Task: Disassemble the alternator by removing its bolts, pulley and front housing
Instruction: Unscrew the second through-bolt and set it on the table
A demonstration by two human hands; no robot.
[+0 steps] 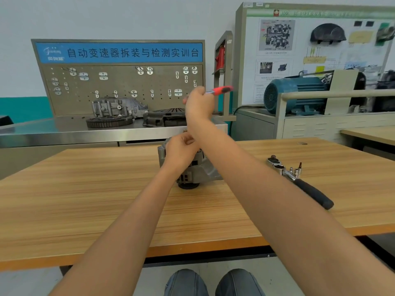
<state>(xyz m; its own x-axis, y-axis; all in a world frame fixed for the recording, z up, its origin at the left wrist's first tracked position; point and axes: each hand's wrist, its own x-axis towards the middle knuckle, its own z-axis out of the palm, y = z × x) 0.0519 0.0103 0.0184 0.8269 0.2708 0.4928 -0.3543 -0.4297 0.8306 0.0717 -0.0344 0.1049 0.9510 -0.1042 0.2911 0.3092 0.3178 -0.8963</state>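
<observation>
The grey alternator stands on the wooden table with its black pulley facing down. My left hand is curled over its top and hides most of the housing. Raised above it, my right hand grips a red-handled tool whose handle points right. The tool's working end is hidden behind my hand. I cannot see any bolts on the alternator.
A ratchet wrench with a black handle lies on the table to the right, with small sockets and a bit beside it. Behind the table stands a steel bench with gearbox parts, a pegboard and a blue motor.
</observation>
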